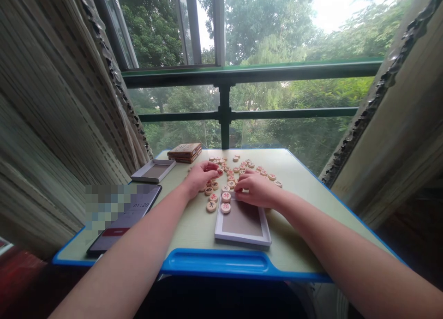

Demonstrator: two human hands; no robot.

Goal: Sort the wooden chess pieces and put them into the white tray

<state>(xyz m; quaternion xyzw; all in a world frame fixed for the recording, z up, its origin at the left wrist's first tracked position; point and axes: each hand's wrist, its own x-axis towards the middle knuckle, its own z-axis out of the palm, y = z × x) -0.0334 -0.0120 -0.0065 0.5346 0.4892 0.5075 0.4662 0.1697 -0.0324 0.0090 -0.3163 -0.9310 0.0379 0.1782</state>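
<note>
The left hand's fingers pinch a round, pale wooden disc beyond the far-left corner of a shallow white cardboard tray on the pale-green, blue-edged counter. The right hand's fingers curl over the tray's far edge; whether they grasp anything, I cannot tell. The disc looks light, stiff and smooth, best held by its rim.
</note>
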